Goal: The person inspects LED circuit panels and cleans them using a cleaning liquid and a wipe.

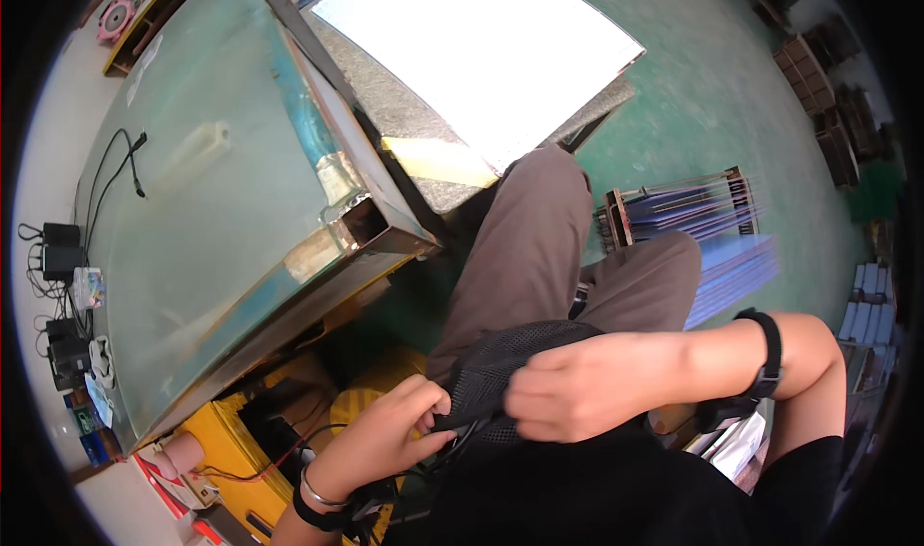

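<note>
A black mesh pouch [520, 346] rests in my lap, against my black shirt. My left hand [397, 434] pinches its near left edge between thumb and curled fingers, with a dark cable [464, 438] close to the fingertips. Over the pouch's right side lies my right hand [568, 392], its fingers curled inward and slightly blurred; its fingertips, and whatever they grip, are hidden. A black band and a silver bangle [322, 488] circle my left wrist, and a black strap [767, 354] is round my right forearm.
To the left stands a large greenish-topped table [212, 228] with a metal edge, black adapters [63, 257] and cables. Ahead, a bright white panel [481, 55] lies on a grey surface. A rack of blue sheets [722, 257] is at right; a yellow box [241, 459] stands lower left.
</note>
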Demonstrator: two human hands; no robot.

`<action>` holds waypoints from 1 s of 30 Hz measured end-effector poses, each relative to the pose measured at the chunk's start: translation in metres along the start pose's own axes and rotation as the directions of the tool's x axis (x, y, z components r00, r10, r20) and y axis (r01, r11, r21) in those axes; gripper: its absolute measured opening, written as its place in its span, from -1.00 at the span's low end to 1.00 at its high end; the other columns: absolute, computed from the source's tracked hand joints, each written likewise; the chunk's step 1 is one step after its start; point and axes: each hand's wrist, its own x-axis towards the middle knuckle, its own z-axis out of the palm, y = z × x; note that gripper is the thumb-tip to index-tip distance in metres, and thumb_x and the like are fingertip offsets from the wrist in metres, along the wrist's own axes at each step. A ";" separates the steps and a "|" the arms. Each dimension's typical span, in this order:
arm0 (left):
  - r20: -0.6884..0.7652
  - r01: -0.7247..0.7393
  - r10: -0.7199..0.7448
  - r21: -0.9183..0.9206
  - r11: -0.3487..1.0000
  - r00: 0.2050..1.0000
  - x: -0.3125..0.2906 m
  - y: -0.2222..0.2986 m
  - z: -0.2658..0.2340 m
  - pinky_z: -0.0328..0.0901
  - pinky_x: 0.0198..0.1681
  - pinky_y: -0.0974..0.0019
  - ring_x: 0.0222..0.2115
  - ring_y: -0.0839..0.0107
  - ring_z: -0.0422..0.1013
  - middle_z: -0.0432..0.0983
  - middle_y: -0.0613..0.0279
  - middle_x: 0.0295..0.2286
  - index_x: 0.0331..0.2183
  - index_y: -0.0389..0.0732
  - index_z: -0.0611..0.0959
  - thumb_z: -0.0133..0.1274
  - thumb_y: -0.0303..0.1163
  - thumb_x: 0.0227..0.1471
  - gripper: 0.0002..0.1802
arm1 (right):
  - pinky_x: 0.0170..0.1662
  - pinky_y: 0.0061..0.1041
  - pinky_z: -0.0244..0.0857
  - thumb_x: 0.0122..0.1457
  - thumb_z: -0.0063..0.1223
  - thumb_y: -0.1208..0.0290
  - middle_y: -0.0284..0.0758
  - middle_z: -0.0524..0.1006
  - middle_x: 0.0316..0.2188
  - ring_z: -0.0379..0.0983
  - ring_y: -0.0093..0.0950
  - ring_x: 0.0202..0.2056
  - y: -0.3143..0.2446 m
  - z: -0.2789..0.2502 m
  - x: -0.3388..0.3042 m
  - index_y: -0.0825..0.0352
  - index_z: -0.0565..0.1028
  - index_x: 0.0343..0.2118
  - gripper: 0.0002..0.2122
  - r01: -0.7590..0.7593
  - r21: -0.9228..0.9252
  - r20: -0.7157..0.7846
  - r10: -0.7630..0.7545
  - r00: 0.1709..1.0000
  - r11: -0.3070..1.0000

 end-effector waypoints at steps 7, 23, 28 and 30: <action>0.003 -0.027 0.026 0.141 0.990 1.000 0.015 0.011 -0.005 0.30 -0.36 0.40 -0.45 0.37 0.38 0.30 0.19 -0.44 -0.39 -0.26 0.46 0.19 -0.53 -0.19 -0.74 | -0.38 -0.61 0.21 -0.22 -0.03 0.38 -0.41 0.34 -0.49 0.32 -0.53 -0.41 -0.037 -0.004 -0.124 0.24 0.40 -0.53 -0.87 -0.364 -0.097 0.204 0.377 0.904 0.926; 0.040 -0.294 0.331 0.567 0.769 0.943 0.101 0.049 0.027 0.30 -0.48 0.15 -0.52 0.11 0.40 0.34 0.13 -0.58 -0.53 -0.23 0.44 0.09 -0.44 -0.21 -0.85 | -0.15 -0.46 0.39 0.05 0.08 0.48 -0.27 0.42 -0.09 0.42 -0.35 -0.13 -0.099 0.017 -0.087 0.33 0.40 -0.06 -0.65 -0.496 0.545 -0.138 0.657 0.742 0.675; -0.040 -0.283 0.353 0.518 0.807 0.935 0.096 0.057 0.026 0.29 -0.53 0.21 -0.59 0.17 0.38 0.34 0.18 -0.63 -0.58 -0.24 0.46 0.11 -0.46 -0.24 -0.86 | -0.04 -0.39 0.32 0.10 -0.06 0.52 -0.08 0.32 0.01 0.33 -0.22 0.00 -0.094 0.048 -0.059 0.44 0.25 0.06 -0.57 -0.704 0.457 -0.051 0.806 0.589 0.544; -0.048 -0.291 0.367 0.518 0.804 0.929 0.094 0.054 0.025 0.29 -0.57 0.31 -0.64 0.29 0.39 0.35 0.19 -0.64 -0.59 -0.28 0.49 0.11 -0.51 -0.26 -0.89 | -0.01 -0.38 0.29 0.08 -0.11 0.53 -0.03 0.33 -0.03 0.33 -0.20 -0.01 -0.101 0.043 -0.060 0.51 0.26 0.03 -0.59 -0.726 0.378 -0.037 0.793 0.608 0.575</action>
